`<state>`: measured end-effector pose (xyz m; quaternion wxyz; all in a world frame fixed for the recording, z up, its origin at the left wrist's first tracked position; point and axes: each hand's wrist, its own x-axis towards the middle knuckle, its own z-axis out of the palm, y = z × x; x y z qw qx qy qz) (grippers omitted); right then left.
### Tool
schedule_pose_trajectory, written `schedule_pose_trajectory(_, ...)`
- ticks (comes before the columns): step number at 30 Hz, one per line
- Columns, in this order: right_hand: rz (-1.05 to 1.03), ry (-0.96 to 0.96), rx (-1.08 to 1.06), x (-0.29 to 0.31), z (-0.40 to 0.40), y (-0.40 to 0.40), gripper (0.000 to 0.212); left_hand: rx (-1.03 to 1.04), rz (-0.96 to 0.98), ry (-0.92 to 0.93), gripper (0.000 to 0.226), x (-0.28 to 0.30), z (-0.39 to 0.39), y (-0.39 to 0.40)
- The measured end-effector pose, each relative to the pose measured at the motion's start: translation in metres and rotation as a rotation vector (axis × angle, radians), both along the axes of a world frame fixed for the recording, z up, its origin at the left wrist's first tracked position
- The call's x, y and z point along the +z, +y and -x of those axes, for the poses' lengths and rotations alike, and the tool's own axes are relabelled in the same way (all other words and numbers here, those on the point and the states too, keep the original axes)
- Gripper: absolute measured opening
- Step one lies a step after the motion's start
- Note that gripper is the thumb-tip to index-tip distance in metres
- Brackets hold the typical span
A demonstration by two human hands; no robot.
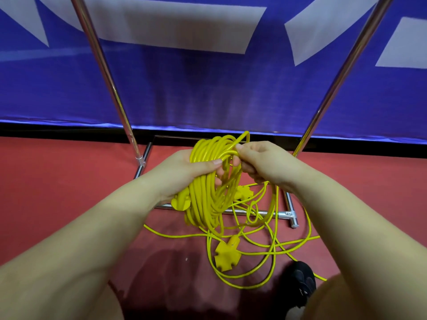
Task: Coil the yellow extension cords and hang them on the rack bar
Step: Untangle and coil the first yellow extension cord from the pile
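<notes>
- The left hand (184, 172) reaches forward from the near left, palm turned up, fingers and thumb curled round a thick yellow cord coil (208, 195) that hangs down from it.
- The right hand (261, 162) comes in from the near right, thumb and forefinger pinching one strand at the coil's top.
- Loose yellow cord (265, 248) lies tangled on the red floor (57, 192) below, with a yellow socket block (227, 251) among it.
- The chrome rack base (275, 213) stands just beyond, its uprights rising left and right.
</notes>
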<state>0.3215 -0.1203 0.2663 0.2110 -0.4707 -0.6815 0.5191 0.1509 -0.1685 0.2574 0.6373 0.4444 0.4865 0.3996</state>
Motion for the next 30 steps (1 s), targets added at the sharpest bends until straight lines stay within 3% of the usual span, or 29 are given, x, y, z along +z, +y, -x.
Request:
schedule_pose_trajectory(3, -0.078, -0.102, -0.018, -0.003, 0.0, 0.0, 0.04, 0.079, 0.034, -0.009, 0.013, -0.002, -0.001, 0.0)
schedule_pose_trajectory(6, -0.023, -0.188, -0.078, -0.007, -0.003, 0.001, 0.042, 0.217, 0.057, -0.048, 0.016, -0.001, 0.001, 0.006)
schedule_pose_trajectory(8, -0.004, -0.22, -0.095, -0.01, -0.006, 0.002, 0.032, 0.327, 0.089, -0.105, 0.018, 0.0, 0.007, 0.011)
schedule_pose_trajectory(10, -0.124, -0.15, -0.22, -0.009, -0.01, 0.005, 0.015, 0.391, 0.11, -0.134, 0.019, 0.001, 0.014, 0.016)
schedule_pose_trajectory(13, -0.329, -0.027, -0.451, -0.001, -0.018, 0.01, 0.011, 0.343, 0.101, -0.08, 0.016, -0.001, 0.017, 0.016)
schedule_pose_trajectory(17, -0.368, -0.086, -0.503, 0.002, -0.022, 0.013, 0.02, 0.288, 0.128, -0.059, 0.019, -0.004, 0.015, 0.014)
schedule_pose_trajectory(25, -0.215, -0.083, -0.435, 0.003, -0.022, 0.013, 0.034, 0.284, 0.131, -0.076, 0.019, 0.0, 0.012, 0.012)
schedule_pose_trajectory(30, -0.279, -0.273, -0.259, -0.001, -0.016, 0.009, 0.034, 0.207, 0.128, -0.077, 0.015, -0.003, 0.009, 0.01)
